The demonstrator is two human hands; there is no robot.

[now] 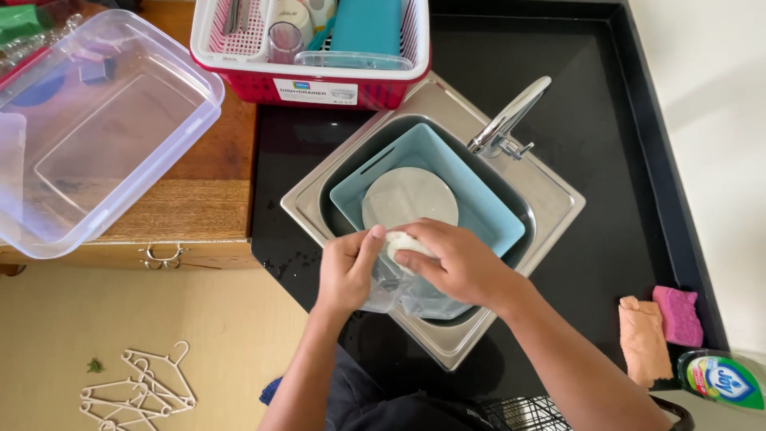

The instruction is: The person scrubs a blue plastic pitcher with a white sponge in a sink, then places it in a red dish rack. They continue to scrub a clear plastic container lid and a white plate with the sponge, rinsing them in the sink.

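Scrubbing clear container (391, 291) | white sponge (401, 242) | green-labelled bottle (722, 381) right

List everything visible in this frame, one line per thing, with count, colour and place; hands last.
Clear container: one, transparent, held over the sink.
White soapy pad: one, under the right fingers.
Basin: one, light blue, in the sink.
Plate: one, white, in the basin.
Sink: one, steel, in a black counter.
Tap: one, chrome, behind the sink.
Dish drainer: one, red and white, top centre.
Storage box: one, clear, left.
Sponges: two, pink and orange, right.
Hangers: several, white, floor.
Left hand: grips the container.
Right hand: presses the pad.
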